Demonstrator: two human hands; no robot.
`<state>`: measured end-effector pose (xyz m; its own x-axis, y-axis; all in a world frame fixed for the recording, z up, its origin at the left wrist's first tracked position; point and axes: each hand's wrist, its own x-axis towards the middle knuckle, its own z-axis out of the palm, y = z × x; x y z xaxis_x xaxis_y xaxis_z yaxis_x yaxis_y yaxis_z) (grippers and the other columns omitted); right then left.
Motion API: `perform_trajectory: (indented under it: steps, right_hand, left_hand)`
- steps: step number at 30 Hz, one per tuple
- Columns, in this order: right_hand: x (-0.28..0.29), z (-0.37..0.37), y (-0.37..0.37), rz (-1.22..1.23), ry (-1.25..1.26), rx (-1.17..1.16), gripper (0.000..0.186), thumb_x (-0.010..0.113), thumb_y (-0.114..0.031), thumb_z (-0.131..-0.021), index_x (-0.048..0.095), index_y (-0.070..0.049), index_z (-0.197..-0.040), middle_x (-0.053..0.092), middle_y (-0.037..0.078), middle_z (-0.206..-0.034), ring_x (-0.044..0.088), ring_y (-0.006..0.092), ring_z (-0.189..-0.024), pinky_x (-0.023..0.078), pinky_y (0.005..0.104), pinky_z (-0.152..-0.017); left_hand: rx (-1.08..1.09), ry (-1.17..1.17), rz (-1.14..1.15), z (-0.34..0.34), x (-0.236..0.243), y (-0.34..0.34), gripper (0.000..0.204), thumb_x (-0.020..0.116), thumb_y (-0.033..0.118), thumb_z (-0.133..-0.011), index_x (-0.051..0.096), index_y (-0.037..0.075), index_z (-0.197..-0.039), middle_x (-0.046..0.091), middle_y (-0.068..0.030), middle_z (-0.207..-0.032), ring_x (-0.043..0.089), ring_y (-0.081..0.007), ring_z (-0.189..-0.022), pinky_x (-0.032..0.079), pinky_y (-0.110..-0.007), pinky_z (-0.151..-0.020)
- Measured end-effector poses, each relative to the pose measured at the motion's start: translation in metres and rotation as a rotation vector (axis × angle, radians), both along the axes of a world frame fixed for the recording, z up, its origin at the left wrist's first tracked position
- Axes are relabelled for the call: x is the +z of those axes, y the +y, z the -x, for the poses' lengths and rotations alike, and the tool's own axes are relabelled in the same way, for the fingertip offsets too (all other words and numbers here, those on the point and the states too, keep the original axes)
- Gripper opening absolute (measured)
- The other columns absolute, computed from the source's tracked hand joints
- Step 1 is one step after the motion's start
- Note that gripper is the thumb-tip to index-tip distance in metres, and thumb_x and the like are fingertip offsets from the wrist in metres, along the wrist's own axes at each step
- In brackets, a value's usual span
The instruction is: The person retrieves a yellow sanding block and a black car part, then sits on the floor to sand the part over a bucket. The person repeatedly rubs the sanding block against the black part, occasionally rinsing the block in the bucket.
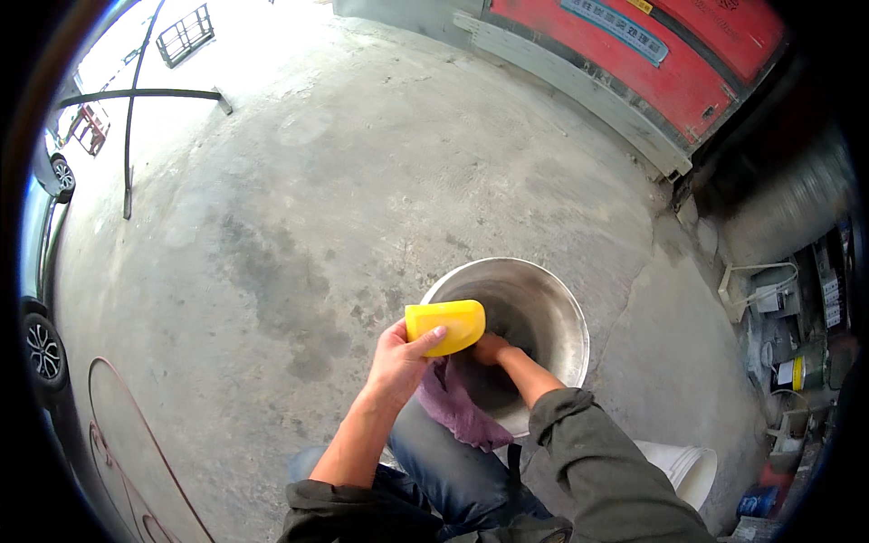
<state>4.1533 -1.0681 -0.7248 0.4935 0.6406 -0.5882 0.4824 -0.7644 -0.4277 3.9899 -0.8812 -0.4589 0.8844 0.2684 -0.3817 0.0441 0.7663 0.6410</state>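
Observation:
My left hand (407,362) grips a flat yellow plastic piece (457,321) with rounded corners, its thumb across the face, over the near-left rim of a wide steel bucket (566,317). A purple cloth (462,412) hangs beneath that hand, draped over the bucket's near edge. My right hand (491,350) reaches down inside the bucket, just right of the yellow piece. Its fingertips are hidden in the dark interior, so I cannot tell what they hold.
A white bucket (688,471) lies at my lower right. Containers (792,371) crowd the right edge. A red cabinet (615,45) stands at the back. Metal bars (136,95), car wheels (43,348) and a looped hose (127,407) are on the left.

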Motion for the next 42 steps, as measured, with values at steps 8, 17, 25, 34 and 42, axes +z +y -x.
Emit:
perform_trajectory:
  steps: [8,17,25,34,42]
  right_hand:
    - [0.216,0.006,-0.002,-0.512,0.047,-0.512,0.046,0.053,-0.017,-0.094,0.051,0.0,-0.137,0.057,0.024,-0.133,0.056,0.0337,-0.124,0.044,0.0374,-0.102]
    - [0.291,0.079,0.036,-0.838,-0.265,-0.078,0.075,0.055,-0.027,-0.097,0.016,0.008,-0.15,0.01,0.029,-0.158,0.006,0.0429,-0.148,0.01,0.0478,-0.12]
    - [0.293,0.086,0.037,-0.87,-0.196,0.068,0.069,0.042,-0.038,-0.103,0.017,0.004,-0.152,0.009,0.023,-0.161,0.005,0.0378,-0.15,0.009,0.0461,-0.12]
    - [0.296,0.101,0.05,-0.859,-0.12,0.045,0.071,0.04,-0.042,-0.103,0.014,-0.002,-0.155,0.007,0.021,-0.162,0.003,0.0369,-0.15,0.005,0.0474,-0.12]
    - [0.293,0.105,0.054,-0.85,-0.239,0.022,0.064,0.043,-0.033,-0.103,0.019,-0.005,-0.155,0.012,0.016,-0.162,0.004,0.0287,-0.151,0.003,0.046,-0.12]
  left_hand:
    - [0.012,0.046,-0.104,-0.003,0.016,-0.011,0.034,0.057,0.007,-0.098,0.048,0.004,-0.13,0.054,-0.0127,-0.131,0.061,-0.0265,-0.112,0.059,-0.041,-0.09]
    - [-0.15,0.005,-0.419,-0.02,-0.017,-0.037,0.019,0.057,0.003,-0.092,0.063,-0.002,-0.109,0.065,-0.0026,-0.1,0.057,-0.0109,-0.094,0.049,-0.029,-0.08]
    - [-0.163,-0.213,-1.119,-0.01,-0.035,-0.037,0.042,0.062,0.008,-0.084,0.051,-0.001,-0.123,0.065,-0.0226,-0.107,0.063,-0.0384,-0.1,0.05,-0.043,-0.083]
    - [0.011,-0.215,-1.068,-0.003,-0.019,-0.041,0.032,0.057,0.001,-0.079,0.061,-0.002,-0.11,0.065,-0.0272,-0.1,0.062,-0.0441,-0.096,0.05,-0.046,-0.08]
    - [-0.12,-0.18,-0.988,0.001,-0.028,-0.04,0.043,0.063,0.007,-0.079,0.058,-0.002,-0.121,0.063,-0.0278,-0.112,0.063,-0.0351,-0.1,0.05,-0.042,-0.084]
